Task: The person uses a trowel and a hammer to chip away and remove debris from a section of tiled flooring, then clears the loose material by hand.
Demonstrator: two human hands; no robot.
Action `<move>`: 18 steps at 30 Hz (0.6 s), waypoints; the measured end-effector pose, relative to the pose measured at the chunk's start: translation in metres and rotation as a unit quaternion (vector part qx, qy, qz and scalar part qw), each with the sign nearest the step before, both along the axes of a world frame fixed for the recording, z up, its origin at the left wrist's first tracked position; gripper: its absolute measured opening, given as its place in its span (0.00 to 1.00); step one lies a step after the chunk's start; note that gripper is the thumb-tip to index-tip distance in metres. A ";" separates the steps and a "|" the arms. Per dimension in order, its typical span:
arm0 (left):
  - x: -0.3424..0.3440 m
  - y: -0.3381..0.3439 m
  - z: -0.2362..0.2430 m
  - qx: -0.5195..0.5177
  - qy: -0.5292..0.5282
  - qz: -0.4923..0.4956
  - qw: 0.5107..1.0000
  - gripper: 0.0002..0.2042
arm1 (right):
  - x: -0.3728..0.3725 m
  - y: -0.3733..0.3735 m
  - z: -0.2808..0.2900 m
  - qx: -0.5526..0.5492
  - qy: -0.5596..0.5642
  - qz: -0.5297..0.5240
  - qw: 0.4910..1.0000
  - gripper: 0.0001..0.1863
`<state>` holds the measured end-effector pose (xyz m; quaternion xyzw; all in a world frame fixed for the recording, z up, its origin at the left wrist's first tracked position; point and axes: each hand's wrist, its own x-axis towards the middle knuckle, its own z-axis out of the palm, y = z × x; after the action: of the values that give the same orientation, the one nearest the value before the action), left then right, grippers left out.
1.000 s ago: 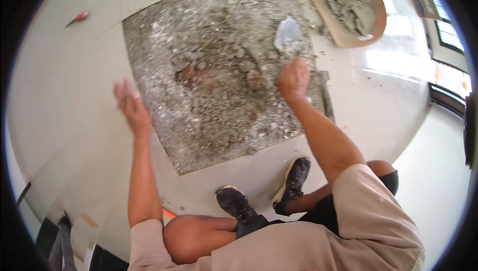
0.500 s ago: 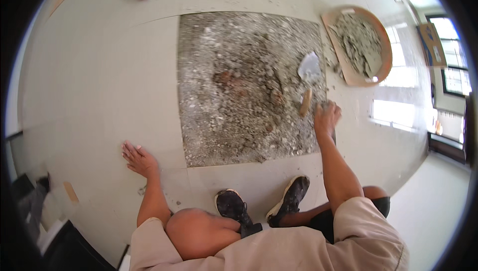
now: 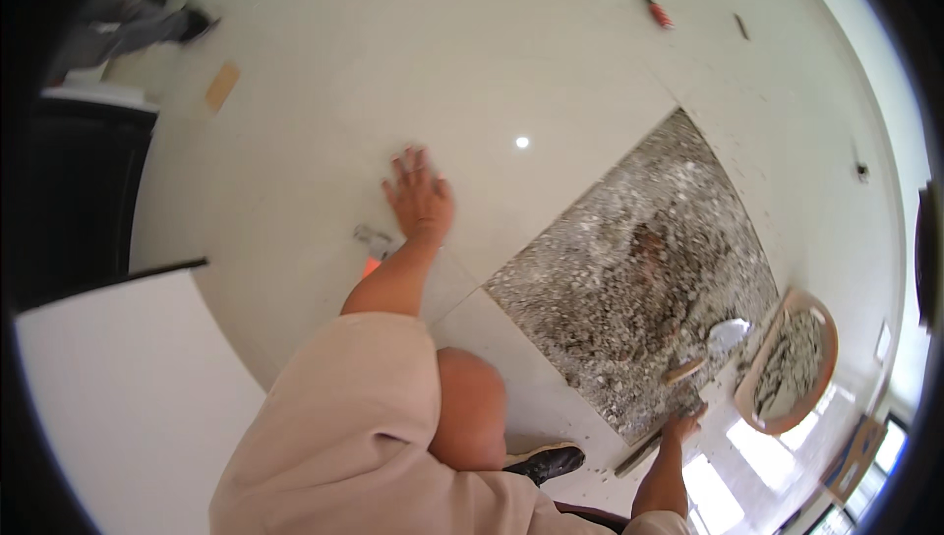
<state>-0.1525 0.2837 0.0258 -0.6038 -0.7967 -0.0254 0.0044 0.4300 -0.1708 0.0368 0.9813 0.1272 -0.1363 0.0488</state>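
My left hand [image 3: 419, 201] lies spread on the pale tile floor [image 3: 511, 63], beside an orange-handled hammer [image 3: 372, 245] partly hidden by my forearm. My right hand [image 3: 680, 425] is low at the right, at the lower edge of a rough square patch [image 3: 610, 269] of exposed grit; its fingers are blurred, and I cannot tell whether they grip anything. A trowel [image 3: 728, 333] with a wooden handle lies on the patch just above that hand, and a long narrow strip [image 3: 637, 453] lies beside it.
An oval tan tray [image 3: 792, 368] of grey debris sits right of the patch. A red-handled tool [image 3: 657, 14] lies beyond. At upper left are another person's leg [image 3: 157, 29] and a tan piece [image 3: 222, 86]. A black object [image 3: 84, 191] and white board [image 3: 118, 387] are at left.
My view has swung left, so the patch now appears tilted at the right. My left hand has moved forward on the tiles. My right hand stays by the patch's near edge.
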 end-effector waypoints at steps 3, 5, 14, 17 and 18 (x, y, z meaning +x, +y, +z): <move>0.020 0.006 0.005 -0.009 -0.013 0.000 1.000 0.32 | 0.023 -0.016 0.008 0.059 -0.029 0.088 0.994 0.50; 0.017 0.007 0.004 0.002 -0.034 -0.022 0.999 0.32 | 0.030 -0.004 0.010 0.099 -0.039 0.182 0.977 0.45; 0.001 0.000 0.005 -0.047 -0.025 -0.050 0.997 0.33 | 0.001 0.057 0.076 -0.109 0.004 0.196 0.974 0.21; -0.004 0.006 0.012 -0.033 -0.071 -0.128 0.989 0.34 | 0.014 0.076 0.108 -0.195 0.144 0.186 0.952 0.20; -0.009 0.002 0.011 -0.036 -0.070 -0.121 0.989 0.34 | 0.002 0.087 0.122 -0.199 0.145 0.192 0.950 0.20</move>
<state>-0.1620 0.2854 0.0368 -0.6925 -0.7163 -0.0393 -0.0765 0.4323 -0.0833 0.1590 0.8782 0.2893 -0.2878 0.2495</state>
